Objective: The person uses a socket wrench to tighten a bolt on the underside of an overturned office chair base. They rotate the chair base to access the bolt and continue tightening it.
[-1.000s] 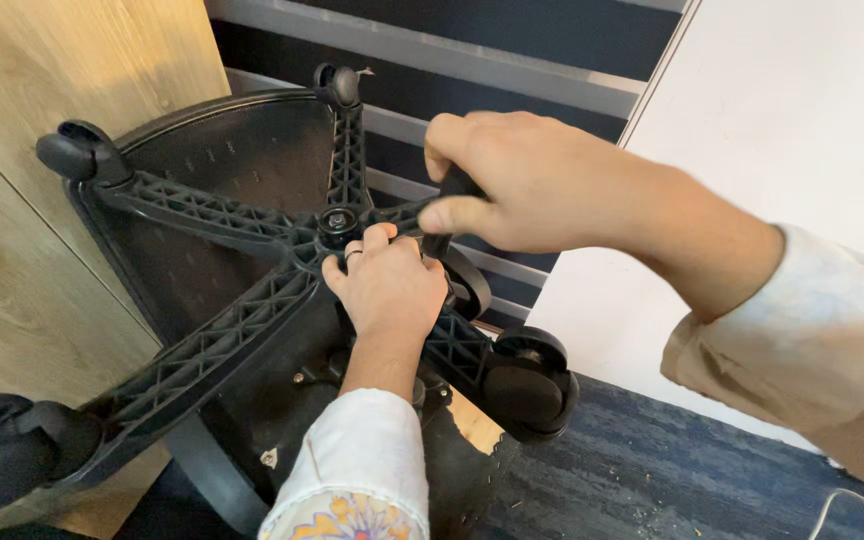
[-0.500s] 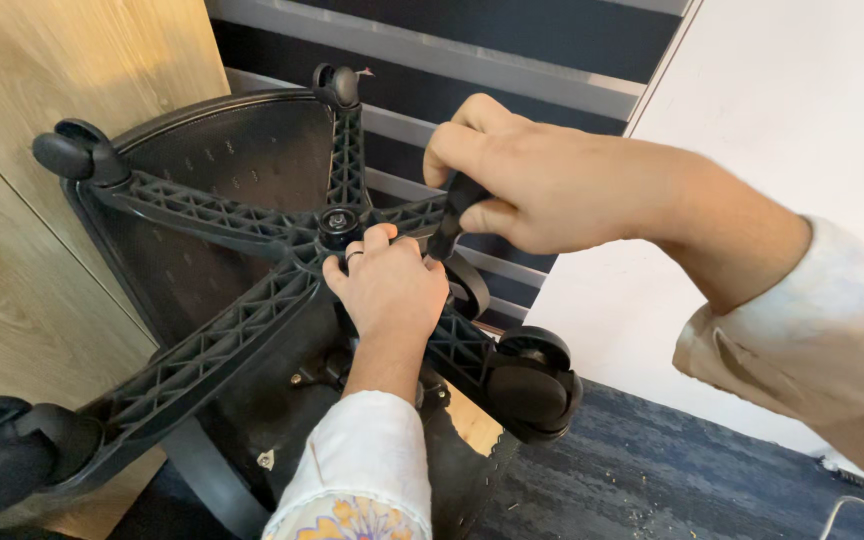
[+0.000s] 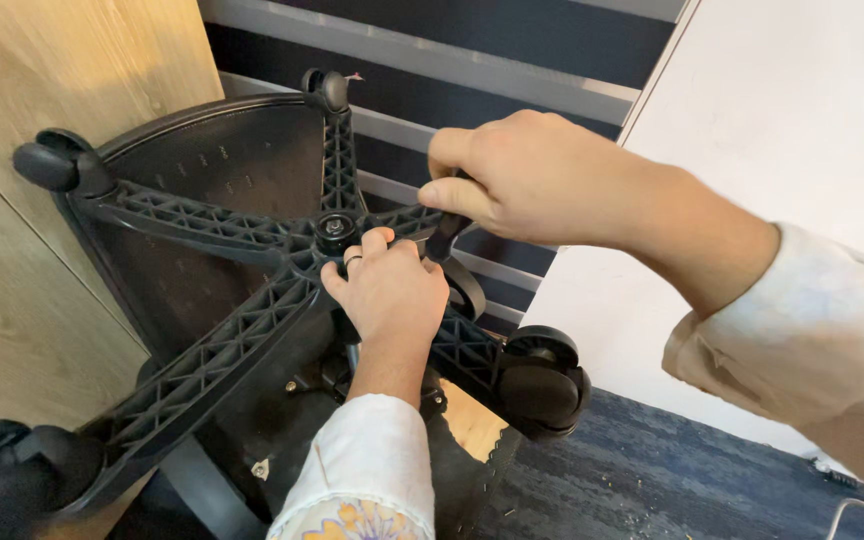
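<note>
Chair base lies upturned against the wood panel, wheels up. Our left hand grips the hub, fingers clamped. Our right hand has crept slightly left since a second ago, fingers clamped on the black wheel stem.

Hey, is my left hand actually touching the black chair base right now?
Touching. The head view shows the left hand pressed against the black chair base beside its hub, fingers curled over the spokes with no gap visible.

No packages, labels, signs or screens in view (only plain surfaces), nothing printed showing
</note>
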